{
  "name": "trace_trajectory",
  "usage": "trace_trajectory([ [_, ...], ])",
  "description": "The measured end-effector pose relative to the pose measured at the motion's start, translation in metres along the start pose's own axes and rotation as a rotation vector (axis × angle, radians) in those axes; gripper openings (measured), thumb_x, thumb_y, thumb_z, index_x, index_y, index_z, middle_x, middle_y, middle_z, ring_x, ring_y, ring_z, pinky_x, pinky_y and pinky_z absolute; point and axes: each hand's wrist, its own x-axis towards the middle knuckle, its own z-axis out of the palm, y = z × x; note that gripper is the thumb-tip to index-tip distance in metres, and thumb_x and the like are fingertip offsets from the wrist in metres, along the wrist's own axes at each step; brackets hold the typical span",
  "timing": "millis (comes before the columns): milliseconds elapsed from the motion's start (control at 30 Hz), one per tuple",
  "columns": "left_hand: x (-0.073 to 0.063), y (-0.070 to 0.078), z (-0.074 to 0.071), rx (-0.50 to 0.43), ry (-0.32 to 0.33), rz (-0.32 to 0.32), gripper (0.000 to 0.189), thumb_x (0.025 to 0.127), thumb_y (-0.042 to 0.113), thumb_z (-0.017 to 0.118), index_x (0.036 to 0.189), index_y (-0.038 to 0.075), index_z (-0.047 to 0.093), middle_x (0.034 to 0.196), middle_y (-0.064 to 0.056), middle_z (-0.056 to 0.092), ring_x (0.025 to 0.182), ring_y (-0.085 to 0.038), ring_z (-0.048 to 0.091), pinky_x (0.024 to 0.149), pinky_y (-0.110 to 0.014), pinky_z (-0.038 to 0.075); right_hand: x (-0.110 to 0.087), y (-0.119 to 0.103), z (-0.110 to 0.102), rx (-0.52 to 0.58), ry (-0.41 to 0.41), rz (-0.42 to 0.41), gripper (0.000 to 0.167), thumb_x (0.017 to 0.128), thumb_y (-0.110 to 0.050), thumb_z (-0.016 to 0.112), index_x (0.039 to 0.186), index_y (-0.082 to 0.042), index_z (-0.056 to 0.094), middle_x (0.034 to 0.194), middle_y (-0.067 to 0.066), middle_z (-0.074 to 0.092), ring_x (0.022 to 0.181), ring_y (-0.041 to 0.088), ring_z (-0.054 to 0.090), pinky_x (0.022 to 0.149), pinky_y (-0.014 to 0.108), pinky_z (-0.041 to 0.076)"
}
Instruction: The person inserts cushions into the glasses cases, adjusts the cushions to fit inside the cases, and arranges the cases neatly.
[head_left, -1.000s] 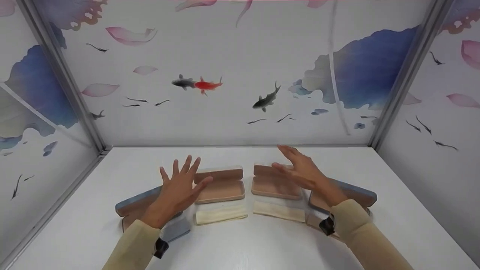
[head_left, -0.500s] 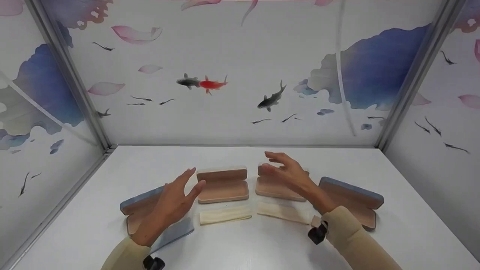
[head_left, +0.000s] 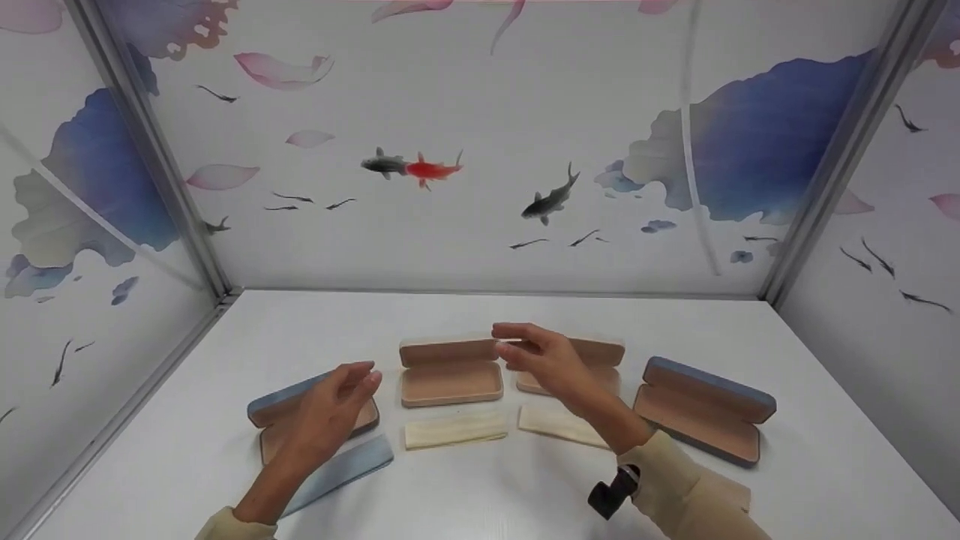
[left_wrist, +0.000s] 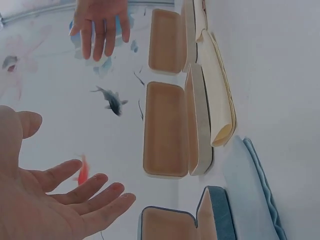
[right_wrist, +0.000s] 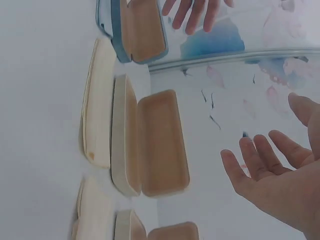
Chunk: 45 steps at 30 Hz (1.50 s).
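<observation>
Both hands are in the air, holding nothing. In the head view my left hand (head_left: 326, 412) overlaps the left blue glasses case (head_left: 281, 435), its fingers loosely bent. My right hand (head_left: 551, 367) overlaps the right cream glasses case (head_left: 606, 381) and hides part of it; its fingers are relaxed, with a gap to the thumb. Between the hands stands the other cream glasses case (head_left: 451, 382), lid up and tan lining showing. The left wrist view shows the left palm (left_wrist: 55, 210) turned up, fingers apart. In the right wrist view the right palm (right_wrist: 280, 185) shows likewise.
Another blue glasses case (head_left: 705, 420) stands open at the right. Nearer lie a folded blue cloth (head_left: 341, 472), two folded cream cloths (head_left: 456, 431) and a beige cloth (head_left: 731, 487) partly behind the right sleeve. Printed panels (head_left: 480, 255) enclose the white table's back and sides.
Both hands have come lower and nearer in the head view, the right one also moving left. The left fingers, spread wide before, are drawn together and bent. The cases and cloths stay put.
</observation>
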Motion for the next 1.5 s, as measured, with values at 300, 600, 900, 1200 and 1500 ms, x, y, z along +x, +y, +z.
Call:
trace_trajectory([
  [300, -0.015, -0.014, -0.017, -0.099, 0.049, -0.068, 0.057, 0.1, 0.05, 0.056, 0.137, 0.006, 0.056, 0.133, -0.016, 0.062, 0.115, -0.028, 0.065, 0.089, -0.035, 0.059, -0.001, -0.005, 0.034, 0.092, -0.036, -0.006, 0.049, 0.097, -0.027, 0.068, 0.14, -0.006, 0.057, 0.139, 0.015, 0.059, 0.124, 0.027, 0.062, 0.097, 0.031, 0.056],
  [600, -0.026, -0.035, -0.033, -0.136, 0.084, -0.128, 0.059, 0.101, 0.047, 0.056, 0.136, 0.0, 0.055, 0.127, -0.022, 0.064, 0.11, -0.029, 0.069, 0.085, -0.035, 0.06, 0.001, -0.001, 0.062, 0.133, -0.07, -0.011, 0.049, 0.096, -0.028, 0.069, 0.137, -0.004, 0.058, 0.134, 0.017, 0.062, 0.123, 0.033, 0.062, 0.097, 0.036, 0.056],
  [900, -0.033, -0.065, -0.05, -0.148, 0.115, -0.287, 0.068, 0.096, 0.048, 0.064, 0.139, -0.002, 0.053, 0.125, -0.021, 0.066, 0.102, -0.02, 0.072, 0.083, -0.033, 0.061, 0.006, 0.005, 0.089, 0.182, -0.079, 0.011, 0.041, 0.096, -0.023, 0.069, 0.132, -0.005, 0.063, 0.129, 0.016, 0.065, 0.107, 0.016, 0.067, 0.091, 0.034, 0.058],
  [1200, -0.027, -0.091, -0.061, -0.167, 0.102, -0.41, 0.053, 0.094, 0.03, 0.072, 0.131, -0.005, 0.059, 0.111, -0.016, 0.073, 0.089, -0.017, 0.072, 0.08, -0.036, 0.061, 0.015, 0.01, 0.121, 0.142, -0.085, 0.056, 0.036, 0.096, -0.023, 0.069, 0.127, -0.007, 0.067, 0.124, 0.011, 0.069, 0.106, 0.017, 0.069, 0.087, 0.03, 0.059],
  [1500, -0.027, -0.113, -0.069, -0.155, 0.037, -0.484, 0.052, 0.093, 0.029, 0.072, 0.128, -0.008, 0.06, 0.111, -0.02, 0.072, 0.086, -0.017, 0.072, 0.082, -0.039, 0.061, 0.019, 0.02, 0.145, 0.154, -0.086, 0.134, 0.029, 0.093, -0.017, 0.071, 0.12, -0.005, 0.07, 0.12, 0.013, 0.07, 0.095, 0.012, 0.067, 0.083, 0.033, 0.06],
])
